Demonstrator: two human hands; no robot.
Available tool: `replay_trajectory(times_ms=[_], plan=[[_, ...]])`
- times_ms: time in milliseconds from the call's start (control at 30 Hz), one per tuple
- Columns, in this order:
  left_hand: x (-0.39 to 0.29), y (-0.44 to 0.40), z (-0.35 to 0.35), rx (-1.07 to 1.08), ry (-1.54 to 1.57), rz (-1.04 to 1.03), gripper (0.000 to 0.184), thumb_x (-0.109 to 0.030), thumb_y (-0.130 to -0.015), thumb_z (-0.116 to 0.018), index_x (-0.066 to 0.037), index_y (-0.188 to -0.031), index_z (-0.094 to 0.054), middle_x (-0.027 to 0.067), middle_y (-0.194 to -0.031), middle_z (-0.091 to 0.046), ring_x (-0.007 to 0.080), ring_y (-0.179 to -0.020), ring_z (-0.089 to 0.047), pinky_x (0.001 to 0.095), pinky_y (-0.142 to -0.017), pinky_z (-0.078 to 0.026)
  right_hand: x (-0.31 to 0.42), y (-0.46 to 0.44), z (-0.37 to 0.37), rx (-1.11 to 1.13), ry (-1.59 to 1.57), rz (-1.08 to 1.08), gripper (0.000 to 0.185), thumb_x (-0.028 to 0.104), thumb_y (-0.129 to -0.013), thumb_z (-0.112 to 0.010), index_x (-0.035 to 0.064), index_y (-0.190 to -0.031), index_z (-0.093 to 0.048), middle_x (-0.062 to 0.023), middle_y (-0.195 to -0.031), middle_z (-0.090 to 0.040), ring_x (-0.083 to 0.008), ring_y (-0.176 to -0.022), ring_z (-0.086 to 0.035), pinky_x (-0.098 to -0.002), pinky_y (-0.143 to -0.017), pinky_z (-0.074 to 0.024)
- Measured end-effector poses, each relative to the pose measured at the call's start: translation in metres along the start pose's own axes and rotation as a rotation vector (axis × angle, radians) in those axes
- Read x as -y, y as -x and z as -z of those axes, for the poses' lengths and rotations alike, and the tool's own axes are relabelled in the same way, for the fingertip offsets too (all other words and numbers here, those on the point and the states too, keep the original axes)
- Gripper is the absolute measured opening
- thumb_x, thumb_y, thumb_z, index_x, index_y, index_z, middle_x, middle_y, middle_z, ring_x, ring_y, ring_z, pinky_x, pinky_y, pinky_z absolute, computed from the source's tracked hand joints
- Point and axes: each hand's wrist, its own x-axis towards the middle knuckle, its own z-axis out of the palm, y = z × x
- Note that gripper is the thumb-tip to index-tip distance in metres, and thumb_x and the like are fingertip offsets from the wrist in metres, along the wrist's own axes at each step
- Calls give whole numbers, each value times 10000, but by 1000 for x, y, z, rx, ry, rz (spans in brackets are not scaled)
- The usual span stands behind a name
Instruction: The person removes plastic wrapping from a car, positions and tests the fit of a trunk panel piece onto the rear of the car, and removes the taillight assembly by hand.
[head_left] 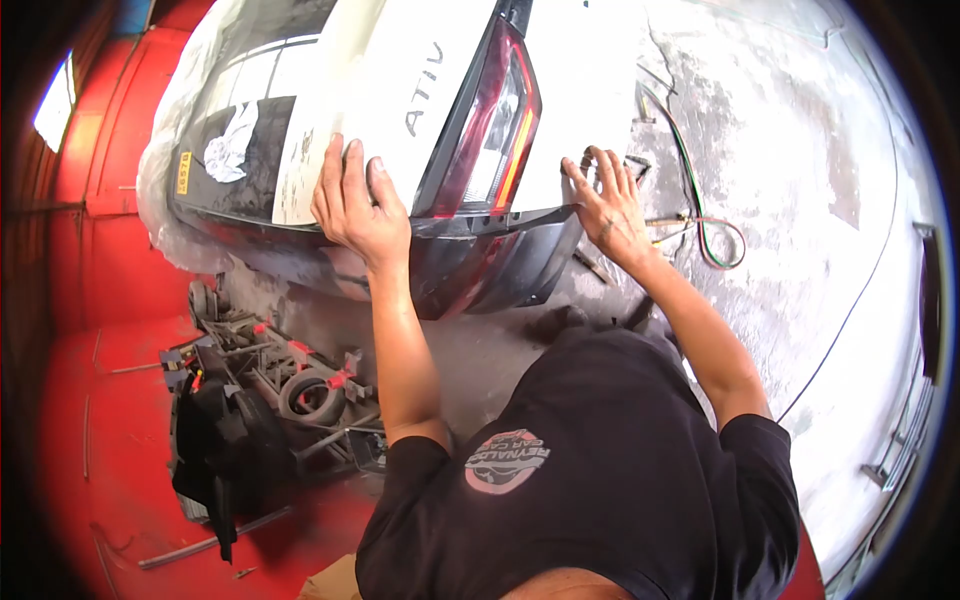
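The rear of a white car fills the upper middle, with "ATIV" lettering on its panel. My left hand rests on the panel's lower edge, left of the tail light, fingers slightly apart. A red and clear tail light sits between my hands. My right hand is at the body corner right of the light, its fingers spread and bent, with nothing seen in them. Below the panel runs a dark bumper area. A crumpled white sheet lies on the dark glass at the left.
Metal parts and a small wheel lie in a heap at the lower left, beside a black piece. Red and green hoses curl on the worn floor at the right. A rod-like tool lies near the bumper's corner.
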Motion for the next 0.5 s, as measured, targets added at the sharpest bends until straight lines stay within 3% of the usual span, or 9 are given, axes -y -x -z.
replay_trajectory(times_ms=[133,233,267,400,500], plan=[[17,-30,15,-56,44,37,241,-84,-930,-695,12,-1149,-728,164,-1252,-719,347,-1110,-684,446,-974,-487,2,-26,29,-150,-42,99,706,54,-822,-714,237,-1483,-548,-204,-1522,-413,-462,-1416,-400,-584,-1152,-346],[35,-56,25,-125,118,67,229,-55,-935,-678,43,-1136,-726,174,-1213,-732,342,-1118,-691,431,-991,-496,14,-48,59,-208,-10,153,785,31,-745,-772,248,-1473,-574,-178,-1545,-418,-434,-1448,-386,-591,-1172,-338],[44,-64,27,-152,144,72,226,-48,-937,-671,50,-1133,-725,176,-1208,-734,339,-1118,-691,428,-993,-499,20,-58,69,-258,14,183,575,114,-884,-692,280,-1421,-573,-190,-1479,-471,-439,-1397,-442,-626,-1155,-348],[75,-94,35,-262,236,145,214,-25,-938,-647,53,-1114,-739,169,-1176,-745,310,-1114,-695,401,-992,-509,34,-97,107,-332,15,308,758,6,-736,-740,276,-1430,-596,-168,-1484,-493,-393,-1424,-446,-597,-1176,-355],[97,-116,44,-325,281,185,198,-42,-928,-666,21,-1088,-764,143,-1148,-759,284,-1107,-699,379,-985,-510,51,-133,134,-459,-21,445,767,-49,-682,-767,228,-1386,-640,-168,-1408,-572,-388,-1350,-535,-532,-1149,-429]])
